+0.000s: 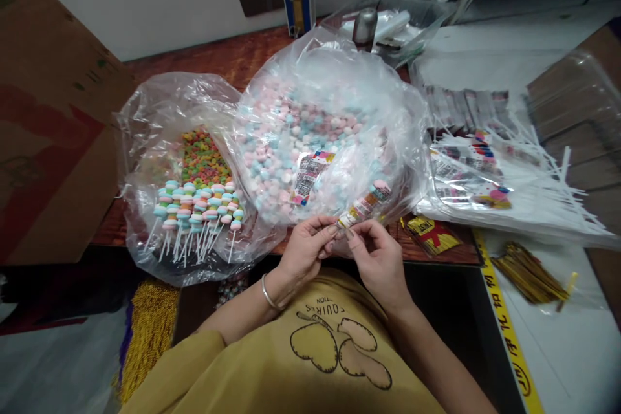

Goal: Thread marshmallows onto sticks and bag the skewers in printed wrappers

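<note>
A candy skewer in a printed clear wrapper [365, 204] points up and to the right between my hands. At its lower end, the fingers of my left hand [306, 242] are pinched on the wrapper. My right hand [381, 262] pinches the same end from the other side, its thumb close to the left fingers; whether a twist tie is between them I cannot tell. Behind the skewer lies a large clear bag of pink, white and blue marshmallows [272, 162], with a flat printed wrapper [310, 176] on it.
Unwrapped marshmallow skewers [198, 207] and ring-shaped candies [204, 156] lie on a clear bag at left. To the right are white sticks and printed wrappers [466, 174] in a clear tray, a gold packet [434, 236] and gold twist ties [528, 275]. A cardboard box [53, 116] stands left.
</note>
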### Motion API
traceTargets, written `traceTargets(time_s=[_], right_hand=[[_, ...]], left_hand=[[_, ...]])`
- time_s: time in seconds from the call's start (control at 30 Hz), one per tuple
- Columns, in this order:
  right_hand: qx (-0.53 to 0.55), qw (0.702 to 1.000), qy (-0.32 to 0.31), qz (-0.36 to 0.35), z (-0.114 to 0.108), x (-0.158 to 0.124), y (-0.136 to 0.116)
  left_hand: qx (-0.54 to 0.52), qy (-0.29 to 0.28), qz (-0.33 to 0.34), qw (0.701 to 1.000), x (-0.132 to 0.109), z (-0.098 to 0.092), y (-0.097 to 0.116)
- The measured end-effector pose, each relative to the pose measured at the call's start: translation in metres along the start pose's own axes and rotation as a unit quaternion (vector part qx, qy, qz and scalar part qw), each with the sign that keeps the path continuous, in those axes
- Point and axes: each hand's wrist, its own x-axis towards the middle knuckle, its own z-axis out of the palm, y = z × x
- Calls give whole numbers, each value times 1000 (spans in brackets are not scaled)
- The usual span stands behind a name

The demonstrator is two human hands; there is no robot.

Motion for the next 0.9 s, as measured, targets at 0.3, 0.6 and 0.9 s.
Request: traceTargets(time_s=[0.3,0.6,0.9], right_hand=[[-92,989,29,-115,12,0,-2],[-277,917,89,-273,12,7,1],[6,1000,18,-16,8,9,0]], left_hand=[[-45,16,15,999,7,5,-2],[122,46,98,987,2,3,-3],[-92,-19,-42,995,6,6,7]])
